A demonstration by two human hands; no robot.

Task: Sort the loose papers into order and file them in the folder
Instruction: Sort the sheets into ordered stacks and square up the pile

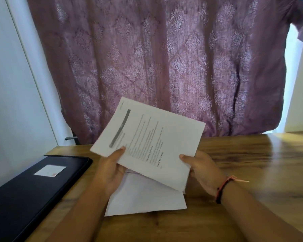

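A printed white sheet (152,137) is raised above the wooden table (252,163), turned sideways with its text running vertically. My left hand (110,170) pinches its lower left edge with the thumb on top. My right hand (201,170) grips its right edge, thumb on the printed face. Under the hands more white papers (147,198) lie flat on the table. A closed black folder (33,186) with a white label lies at the left edge of the table.
A purple patterned curtain (164,67) hangs right behind the table's far edge. A white wall (10,84) stands at the left. Bare table surface extends to the right of the papers.
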